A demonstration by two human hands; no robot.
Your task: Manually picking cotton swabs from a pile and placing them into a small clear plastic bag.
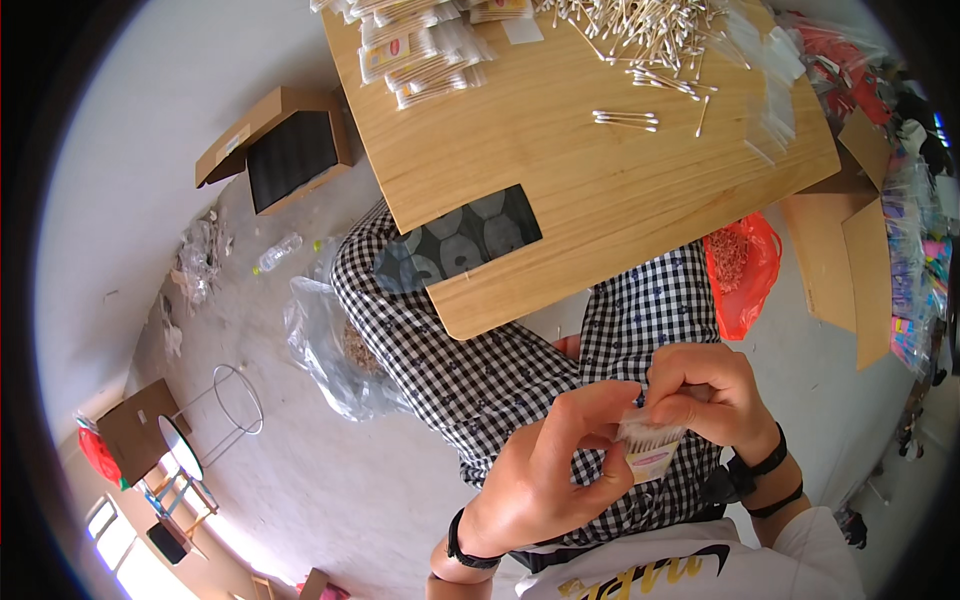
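Note:
Over my lap, both hands hold a small clear packet of cotton swabs with a printed label on its lower part. My left hand pinches the packet's left upper edge between thumb and fingers. At its top right corner, my right hand is closed, with thumb and bent fingers gripping the plastic. Fingers cover the packet's upper edge, so I cannot tell whether it is sealed. On the wooden table ahead lies a heap of loose cotton swabs. Several swabs lie side by side nearer me.
Filled swab packets are stacked at the table's far left. Clear empty bags lie at its right edge. A red plastic bag hangs below the right side, near an open cardboard box. Another box stands left.

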